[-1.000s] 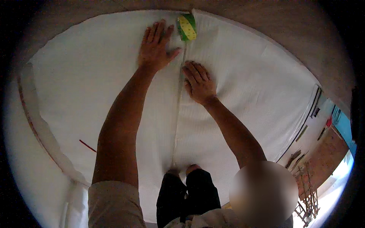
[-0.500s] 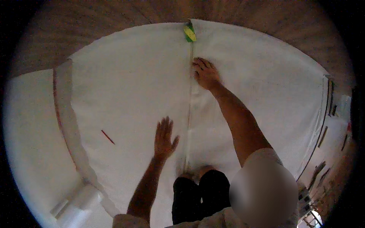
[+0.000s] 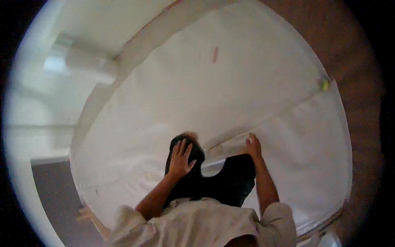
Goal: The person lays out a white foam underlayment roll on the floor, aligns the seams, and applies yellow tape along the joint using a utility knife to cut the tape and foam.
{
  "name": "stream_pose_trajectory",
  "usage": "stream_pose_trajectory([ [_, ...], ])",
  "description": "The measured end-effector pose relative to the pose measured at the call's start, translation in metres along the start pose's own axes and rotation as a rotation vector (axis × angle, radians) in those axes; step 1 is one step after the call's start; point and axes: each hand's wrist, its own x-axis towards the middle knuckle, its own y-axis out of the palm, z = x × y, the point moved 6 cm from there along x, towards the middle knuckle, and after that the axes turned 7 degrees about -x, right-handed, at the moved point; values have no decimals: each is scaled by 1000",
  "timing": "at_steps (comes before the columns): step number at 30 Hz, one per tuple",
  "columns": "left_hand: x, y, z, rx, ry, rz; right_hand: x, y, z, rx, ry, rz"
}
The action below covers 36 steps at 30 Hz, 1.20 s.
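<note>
Left hand (image 3: 181, 158): wide, fingers a little apart, thumb held off; over the left knee of the dark trousers (image 3: 222, 185); holding nothing visible.
Right hand (image 3: 254, 145): narrow, fingers bent; beside the right knee, fingertips at or just beside the seam (image 3: 284, 111); cannot tell whether they pinch anything.
Sheet (image 3: 185, 99): white, spread flat under the person, lightly creased; seam runs from between the knees toward the upper right.
Yellow-green item (image 3: 325, 85): at the seam's far end, near the sheet's edge; blurred.
Red strip (image 3: 214, 54): on the sheet, well apart from both hands.
Floor (image 3: 362, 103): brown, beyond the sheet's right edge.
</note>
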Motion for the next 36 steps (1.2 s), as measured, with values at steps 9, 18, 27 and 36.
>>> stream_pose_trajectory([
  [9, -136, -34, 51, -3, 84, -583, -110, 44, 0, -540, -1019, 24],
  [18, -241, -187, 83, -235, -20, -526, -125, 50, 198, -635, -891, 256],
  [27, -242, -152, 45, -322, -167, -190, -233, 35, 296, -483, -1139, 339],
  [36, -355, -123, -70, -509, -311, 88, -371, -12, 278, -639, -992, 940],
])
